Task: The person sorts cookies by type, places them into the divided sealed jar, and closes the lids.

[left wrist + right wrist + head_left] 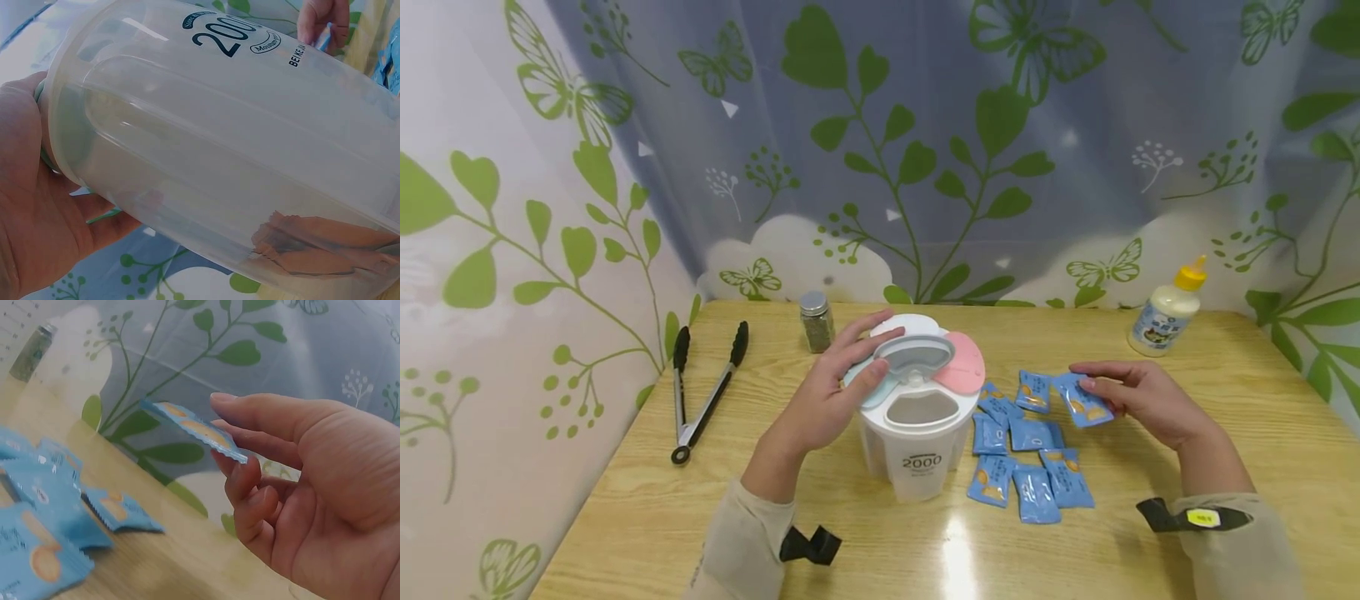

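Observation:
My left hand [835,392] rests against the left side of a round storage container [919,467], its fingers fairly straight across the sectioned lid and the thumb near a raised grey flap [917,352]. Below that flap, the front compartment's opening shows. The left wrist view has the hand [37,206] at the lid end and a brown-orange packet [325,247] inside the clear body. My right hand [1157,404] pinches a blue snack packet [1086,402] between thumb and fingers, held up to the right of the container. Several similar blue packets [1037,492] lie just right of it.
Black-handled tongs [703,400] lie spread at the left of the wooden table [625,533]. Behind the container stands a spice jar [816,322] with a grey cap. A white bottle with a yellow nozzle [1168,308] stands at the back right. Patterned curtains [925,167] border the table.

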Tool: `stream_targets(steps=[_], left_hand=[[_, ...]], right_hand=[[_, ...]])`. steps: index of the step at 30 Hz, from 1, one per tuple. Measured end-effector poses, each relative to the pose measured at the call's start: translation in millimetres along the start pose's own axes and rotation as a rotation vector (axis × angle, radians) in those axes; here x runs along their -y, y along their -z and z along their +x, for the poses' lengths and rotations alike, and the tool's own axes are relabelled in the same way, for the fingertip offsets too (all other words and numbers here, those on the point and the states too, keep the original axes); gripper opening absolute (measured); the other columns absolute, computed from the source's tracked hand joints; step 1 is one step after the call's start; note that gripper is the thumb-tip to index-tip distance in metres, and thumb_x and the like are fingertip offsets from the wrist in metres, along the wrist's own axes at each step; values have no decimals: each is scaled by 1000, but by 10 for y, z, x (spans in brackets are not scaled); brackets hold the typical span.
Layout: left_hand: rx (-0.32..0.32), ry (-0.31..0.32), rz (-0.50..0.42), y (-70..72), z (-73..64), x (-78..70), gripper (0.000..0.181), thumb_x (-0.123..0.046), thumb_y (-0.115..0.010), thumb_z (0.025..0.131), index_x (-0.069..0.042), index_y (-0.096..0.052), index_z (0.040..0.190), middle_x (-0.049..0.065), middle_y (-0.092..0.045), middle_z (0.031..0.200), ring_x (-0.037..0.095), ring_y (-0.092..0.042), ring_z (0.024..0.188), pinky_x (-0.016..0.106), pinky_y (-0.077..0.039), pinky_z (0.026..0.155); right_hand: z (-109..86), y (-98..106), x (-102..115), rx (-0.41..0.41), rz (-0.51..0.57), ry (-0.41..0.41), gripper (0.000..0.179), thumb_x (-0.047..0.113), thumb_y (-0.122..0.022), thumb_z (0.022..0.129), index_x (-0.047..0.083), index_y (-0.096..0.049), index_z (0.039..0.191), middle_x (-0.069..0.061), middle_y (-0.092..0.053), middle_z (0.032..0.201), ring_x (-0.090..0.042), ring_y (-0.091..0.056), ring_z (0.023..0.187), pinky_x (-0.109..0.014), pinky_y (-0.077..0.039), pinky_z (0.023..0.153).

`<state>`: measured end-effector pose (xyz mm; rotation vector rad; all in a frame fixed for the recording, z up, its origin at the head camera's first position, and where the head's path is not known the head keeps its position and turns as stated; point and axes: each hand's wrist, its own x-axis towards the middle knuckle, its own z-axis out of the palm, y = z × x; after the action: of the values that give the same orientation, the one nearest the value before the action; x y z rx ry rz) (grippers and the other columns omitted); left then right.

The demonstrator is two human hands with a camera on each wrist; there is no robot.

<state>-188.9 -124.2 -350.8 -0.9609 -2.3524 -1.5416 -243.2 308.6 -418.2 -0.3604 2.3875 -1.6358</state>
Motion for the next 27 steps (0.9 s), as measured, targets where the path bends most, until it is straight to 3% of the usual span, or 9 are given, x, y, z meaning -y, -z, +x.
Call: stream_targets(steps=[6, 11, 16, 20, 22, 27], left_hand=[[4, 5, -1, 0, 5, 7, 43, -34, -47, 106, -15, -55, 144, -6, -33, 160, 17, -32, 148, 53, -34, 115], [3, 10, 3, -2, 2, 13, 42, -32, -48, 106, -16, -55, 144, -7, -33, 160, 18, -32, 148, 54, -34, 115], [2, 12, 4, -8, -9, 10, 42, -32, -48, 105, -16, -55, 144, -7, -33, 160, 18, -31, 148, 55, -33, 115], [3, 15, 0, -4, -13, 1, 43, -35, -48, 105, -16, -55, 144, -7, -33, 160, 17, -31, 148, 55, -33, 115], [4, 12, -2, 0, -11, -2, 44, -35, -48, 105, -16, -55, 144, -7, -33, 161, 18, -30, 148, 55, -33, 115], [11, -2, -6, -1, -1, 0, 44, -34, -47, 106, -14, -55, 144, -4, -32, 161, 19, -29, 149, 55, -32, 115]], right_hand=[[-42, -12, 158, 14, 13, 96, 30, 11, -61, 100, 13, -68, 129, 12, -55, 71, -13, -44, 60, -35, -36, 56], [-69, -40, 292, 44, 24, 160, 32, 5, -60, 99, 5, -66, 130, 13, -57, 74, -14, -43, 58, -35, -35, 54], [-100, -89, 418, 91, 46, 219, 33, 0, -58, 99, -1, -62, 132, 12, -61, 85, -22, -38, 57, -34, -37, 55], [-125, -143, 528, 123, 109, 285, 34, -5, -54, 99, -2, -61, 132, 9, -63, 98, -25, -36, 57, -34, -37, 56], [-143, -178, 594, 144, 149, 318, 34, -7, -52, 99, -3, -62, 131, 8, -62, 93, -25, -35, 58, -35, -36, 56], [-191, -282, 755, 201, 210, 406, 36, -13, -49, 97, -5, -61, 131, 5, -65, 99, -25, -35, 58, -36, -36, 56]])
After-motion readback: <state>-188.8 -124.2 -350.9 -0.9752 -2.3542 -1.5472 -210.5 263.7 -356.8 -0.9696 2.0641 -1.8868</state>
